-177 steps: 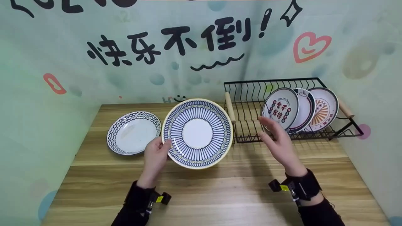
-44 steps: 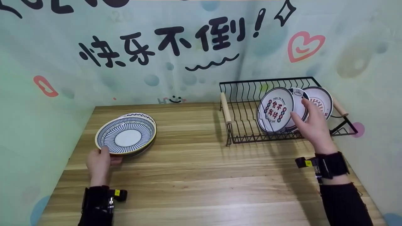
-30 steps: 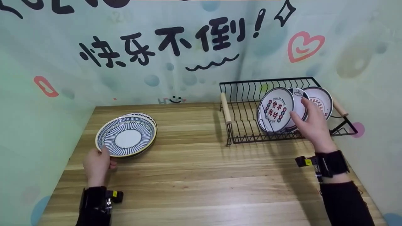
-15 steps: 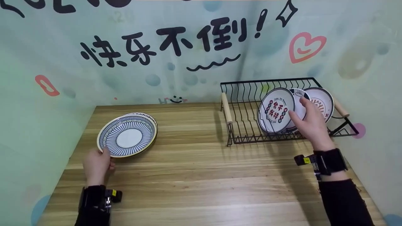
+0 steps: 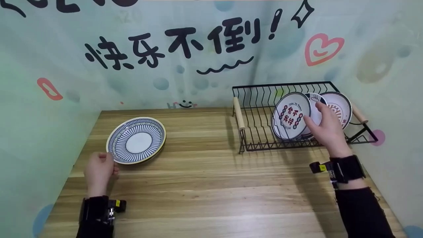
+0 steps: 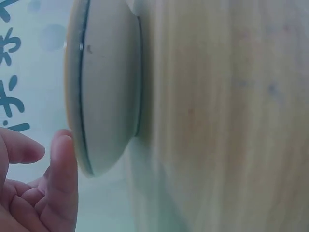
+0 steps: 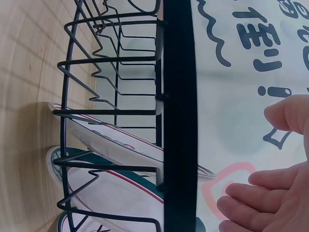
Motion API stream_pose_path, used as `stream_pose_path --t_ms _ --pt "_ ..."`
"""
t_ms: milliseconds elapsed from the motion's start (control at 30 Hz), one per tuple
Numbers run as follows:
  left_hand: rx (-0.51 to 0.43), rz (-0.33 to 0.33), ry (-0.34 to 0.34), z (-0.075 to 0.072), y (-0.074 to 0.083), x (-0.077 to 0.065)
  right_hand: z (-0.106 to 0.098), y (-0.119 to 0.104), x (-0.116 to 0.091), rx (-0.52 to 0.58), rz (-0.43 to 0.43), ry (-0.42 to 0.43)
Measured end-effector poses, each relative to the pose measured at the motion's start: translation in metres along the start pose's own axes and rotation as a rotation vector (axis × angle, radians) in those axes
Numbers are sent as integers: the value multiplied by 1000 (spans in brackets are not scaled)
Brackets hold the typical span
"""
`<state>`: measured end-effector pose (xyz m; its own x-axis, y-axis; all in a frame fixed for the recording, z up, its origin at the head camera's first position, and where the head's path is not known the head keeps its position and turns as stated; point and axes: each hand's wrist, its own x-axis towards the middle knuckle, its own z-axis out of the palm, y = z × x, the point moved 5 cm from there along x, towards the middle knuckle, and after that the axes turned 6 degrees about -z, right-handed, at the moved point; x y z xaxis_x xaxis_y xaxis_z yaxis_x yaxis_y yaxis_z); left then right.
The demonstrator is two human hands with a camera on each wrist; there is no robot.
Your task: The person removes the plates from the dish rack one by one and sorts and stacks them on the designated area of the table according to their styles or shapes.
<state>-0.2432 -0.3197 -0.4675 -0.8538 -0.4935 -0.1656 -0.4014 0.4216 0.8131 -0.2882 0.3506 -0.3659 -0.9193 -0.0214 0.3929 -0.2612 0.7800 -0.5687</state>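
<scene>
On the left of the table, the deep plate with blue stripes and a yellow rim (image 5: 138,142) lies on top of the wave-patterned plate, which it hides almost wholly. My left hand (image 5: 99,170) is at its near left edge; in the left wrist view, thumb and finger stand apart, one fingertip (image 6: 63,145) right at the rim. Over the rack, my right hand (image 5: 328,132) hovers with fingers spread and nothing in it, overlapping the tilted plates. Leftmost there is the plate with red characters (image 5: 291,115), then a white plate with a dark band (image 5: 315,115) and an orange-rayed plate (image 5: 345,105).
The black wire dish rack (image 5: 256,117), with wooden handles, stands at the back right against the printed backdrop (image 5: 198,86). Its left slots show bare wires. Bare wooden tabletop (image 5: 205,185) lies between the stacked plates and the rack.
My left hand has carried the striped plate leftward onto the wave-patterned plate, then loosened and drawn slightly back. My right hand moved right over the plates and has since stayed nearly still.
</scene>
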Motion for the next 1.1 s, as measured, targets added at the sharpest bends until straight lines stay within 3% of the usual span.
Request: stream_pose_path --t_ms 200,500,633,800,1100 --pt "-12 92 35 -1 7 -6 2 1 6 0 18 -41" --pt "153 182 134 -5 12 -13 7 7 12 -6 84 -106" --pt "170 217 157 -5 13 -17 9 10 14 -8 91 -118" --pt "145 244 142 -4 16 -21 10 13 15 -9 90 -116" --pt "124 266 37 2 20 -26 15 16 15 -2 99 -121"
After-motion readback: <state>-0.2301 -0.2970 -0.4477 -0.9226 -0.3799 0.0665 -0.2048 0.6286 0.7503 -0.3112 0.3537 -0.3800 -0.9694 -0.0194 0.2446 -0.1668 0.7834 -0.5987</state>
